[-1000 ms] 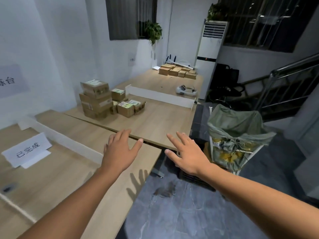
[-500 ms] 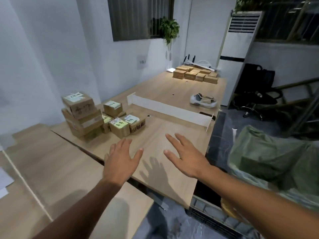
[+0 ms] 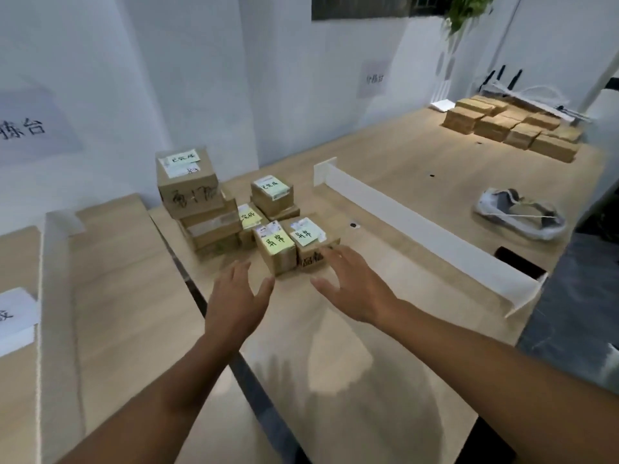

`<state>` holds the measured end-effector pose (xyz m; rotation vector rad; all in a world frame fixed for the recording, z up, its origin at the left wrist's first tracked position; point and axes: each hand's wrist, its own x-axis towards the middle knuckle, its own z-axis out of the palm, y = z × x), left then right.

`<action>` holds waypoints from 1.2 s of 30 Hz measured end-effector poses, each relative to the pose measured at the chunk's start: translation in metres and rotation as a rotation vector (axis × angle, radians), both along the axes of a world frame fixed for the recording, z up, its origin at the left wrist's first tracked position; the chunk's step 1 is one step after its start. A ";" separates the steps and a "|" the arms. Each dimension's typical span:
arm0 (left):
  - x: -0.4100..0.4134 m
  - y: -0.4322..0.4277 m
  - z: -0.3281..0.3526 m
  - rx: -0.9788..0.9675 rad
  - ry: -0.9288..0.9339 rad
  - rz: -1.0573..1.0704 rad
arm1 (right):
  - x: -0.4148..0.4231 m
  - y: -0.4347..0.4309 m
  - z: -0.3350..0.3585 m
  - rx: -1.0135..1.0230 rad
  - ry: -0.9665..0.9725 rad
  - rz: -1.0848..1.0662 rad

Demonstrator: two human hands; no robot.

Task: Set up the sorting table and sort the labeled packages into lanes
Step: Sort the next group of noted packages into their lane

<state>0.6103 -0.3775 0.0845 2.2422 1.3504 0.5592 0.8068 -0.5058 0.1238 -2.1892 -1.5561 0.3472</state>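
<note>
A cluster of small cardboard packages with green and white labels sits on the wooden sorting table (image 3: 335, 329). Nearest me stand two labeled boxes side by side, the left box (image 3: 275, 247) and the right box (image 3: 310, 241). Behind them rise a tall stack (image 3: 191, 185) and another labeled box (image 3: 272, 193). My left hand (image 3: 236, 298) hovers open just in front of the left box, fingers spread. My right hand (image 3: 351, 286) is open too, its fingertips at the right box's front corner. Neither hand holds anything.
A long white divider strip (image 3: 418, 226) lies across the table to the right. Beyond it are a second group of brown boxes (image 3: 509, 128) and a white-grey bundle (image 3: 521, 214). Another white divider (image 3: 53, 296) and a paper sign (image 3: 15, 316) lie on the left table.
I have moved closer to the table. Both open hands have advanced from the table edge up to the two nearest labeled boxes.
</note>
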 end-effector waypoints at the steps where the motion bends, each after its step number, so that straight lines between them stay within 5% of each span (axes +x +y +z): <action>1: 0.011 0.016 -0.011 -0.022 -0.011 0.019 | 0.009 0.024 -0.011 -0.007 0.001 0.011; 12: 0.127 0.179 -0.136 -0.350 -0.136 0.152 | 0.105 0.251 -0.143 -0.151 0.145 0.051; 16: 0.143 0.203 -0.170 -0.415 -0.224 0.079 | 0.114 0.280 -0.188 -0.224 -0.025 0.178; 24: 0.150 0.187 -0.172 -0.529 -0.294 0.185 | 0.118 0.276 -0.174 -0.118 -0.093 0.243; 31: 0.111 0.098 -0.095 -0.429 -0.459 0.197 | 0.090 0.195 -0.104 0.070 0.310 0.284; 36: 0.053 0.005 -0.022 -0.253 -0.505 0.191 | 0.052 0.122 -0.051 0.179 0.346 0.498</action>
